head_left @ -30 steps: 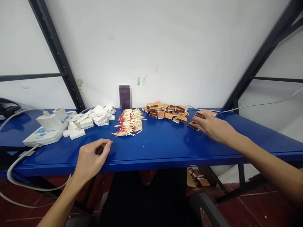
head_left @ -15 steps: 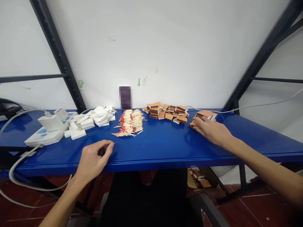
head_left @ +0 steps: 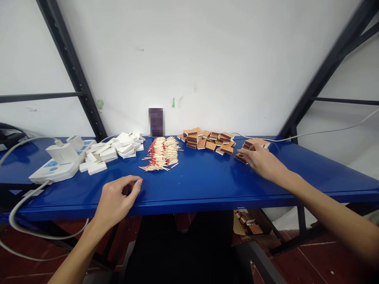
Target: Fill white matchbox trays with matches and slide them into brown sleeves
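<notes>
My right hand (head_left: 265,159) is at a small stack of brown matchboxes (head_left: 257,142) on the right of the blue table. Its thumb and fingers close on a matchbox (head_left: 241,157) at the stack's left front; the palm and fingers partly hide it. Near the front edge, left of centre, my left hand (head_left: 117,197) rests with thumb and forefinger tips together and nothing visible between them. Beyond it lies a heap of red-tipped matches (head_left: 163,153). A pile of brown matchbox sleeves (head_left: 209,140) sits at the back, between the matches and my right hand.
White matchbox trays (head_left: 115,150) are heaped left of the matches. Farther left stands a white power strip (head_left: 63,169) with plugged-in adapters and a looping cable (head_left: 13,213). A pixelated dark rectangle (head_left: 156,122) stands against the wall. Below the table is a carton (head_left: 238,227) of brown pieces.
My right hand's fingers have shifted slightly on the matchbox stack, showing more of the boxes' dark sides. My left hand stays in place. The view has moved very slightly.
</notes>
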Demonstrator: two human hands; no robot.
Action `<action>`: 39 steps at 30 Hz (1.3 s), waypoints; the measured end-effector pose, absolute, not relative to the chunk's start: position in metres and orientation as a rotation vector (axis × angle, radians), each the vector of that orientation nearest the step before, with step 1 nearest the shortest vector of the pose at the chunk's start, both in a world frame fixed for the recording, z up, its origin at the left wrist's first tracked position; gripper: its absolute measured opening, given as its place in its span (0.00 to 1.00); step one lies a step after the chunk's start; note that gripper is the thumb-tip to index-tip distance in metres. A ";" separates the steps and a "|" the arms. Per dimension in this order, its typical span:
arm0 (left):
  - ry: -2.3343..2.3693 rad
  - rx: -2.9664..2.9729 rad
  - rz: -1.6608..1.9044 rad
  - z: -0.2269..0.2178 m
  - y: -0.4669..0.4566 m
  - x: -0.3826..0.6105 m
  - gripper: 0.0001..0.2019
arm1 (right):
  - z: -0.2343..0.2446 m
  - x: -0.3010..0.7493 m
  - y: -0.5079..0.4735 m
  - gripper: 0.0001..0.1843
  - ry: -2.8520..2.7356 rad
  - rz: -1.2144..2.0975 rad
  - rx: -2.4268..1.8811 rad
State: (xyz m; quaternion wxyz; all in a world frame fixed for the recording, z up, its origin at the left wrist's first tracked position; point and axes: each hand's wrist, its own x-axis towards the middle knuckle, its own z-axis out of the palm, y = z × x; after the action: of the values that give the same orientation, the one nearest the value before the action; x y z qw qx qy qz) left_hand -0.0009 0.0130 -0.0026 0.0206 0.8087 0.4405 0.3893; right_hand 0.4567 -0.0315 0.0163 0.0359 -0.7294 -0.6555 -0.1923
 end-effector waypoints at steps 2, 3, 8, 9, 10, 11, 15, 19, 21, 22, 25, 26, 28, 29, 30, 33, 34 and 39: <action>1.361 2.510 1.207 -0.003 0.013 -0.001 0.16 | 0.015 0.457 -0.029 0.25 -2.025 -0.597 -2.260; 1.357 2.511 1.207 -0.003 0.013 -0.001 0.16 | 0.014 0.457 -0.028 0.25 -2.026 -0.596 -2.271; 1.353 2.514 1.201 -0.005 0.014 -0.002 0.16 | 0.016 0.454 -0.022 0.23 -1.984 -0.539 -2.323; 1.353 2.511 1.193 -0.005 0.014 -0.002 0.16 | 0.017 0.453 -0.021 0.22 -1.979 -0.526 -2.334; 1.353 2.507 1.187 -0.004 0.014 -0.002 0.16 | 0.018 0.453 -0.021 0.21 -1.971 -0.520 -2.346; 1.351 2.504 1.182 -0.004 0.014 -0.002 0.16 | 0.019 0.452 -0.020 0.20 -1.964 -0.520 -2.352; 1.302 2.527 1.212 -0.003 0.011 -0.003 0.15 | 0.018 0.451 -0.022 0.22 -1.960 -0.573 -2.306; 1.276 2.398 1.358 -0.001 0.010 -0.009 0.16 | 0.015 0.445 -0.018 0.21 -1.930 -0.671 -2.257; 1.319 2.343 1.411 0.002 0.015 -0.017 0.16 | 0.014 0.441 -0.012 0.20 -1.973 -0.742 -2.180; 1.347 2.350 1.414 0.005 0.020 -0.022 0.16 | 0.013 0.440 -0.007 0.20 -2.014 -0.790 -2.130; 1.504 2.548 1.312 0.018 0.041 -0.043 0.16 | 0.011 0.438 0.009 0.21 -2.164 -0.938 -1.987; 1.611 2.637 1.224 0.022 0.048 -0.051 0.17 | 0.010 0.438 0.014 0.22 -2.191 -0.958 -1.970; 1.865 2.719 0.986 0.027 0.059 -0.066 0.19 | 0.008 0.439 0.024 0.23 -2.204 -0.942 -1.985; 1.967 2.719 0.882 0.028 0.062 -0.073 0.19 | 0.007 0.439 0.027 0.22 -2.203 -0.916 -2.000; 2.051 2.709 0.799 0.027 0.064 -0.079 0.20 | 0.006 0.439 0.030 0.21 -2.203 -0.889 -2.012; 2.161 2.716 0.649 0.019 0.065 -0.091 0.21 | 0.006 0.438 0.032 0.19 -2.239 -0.858 -2.005; 2.180 2.710 0.639 0.016 0.065 -0.092 0.21 | 0.006 0.437 0.031 0.19 -2.237 -0.867 -1.996; 2.187 2.718 0.635 0.007 0.063 -0.095 0.23 | 0.004 0.426 0.018 0.16 -2.177 -0.935 -1.664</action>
State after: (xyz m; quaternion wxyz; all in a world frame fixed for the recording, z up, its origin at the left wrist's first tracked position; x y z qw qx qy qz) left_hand -0.0947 0.0634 0.0072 -0.2008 0.7508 0.6044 0.1754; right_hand 0.4259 0.0176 0.0036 0.1229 -0.5703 -0.7463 -0.3203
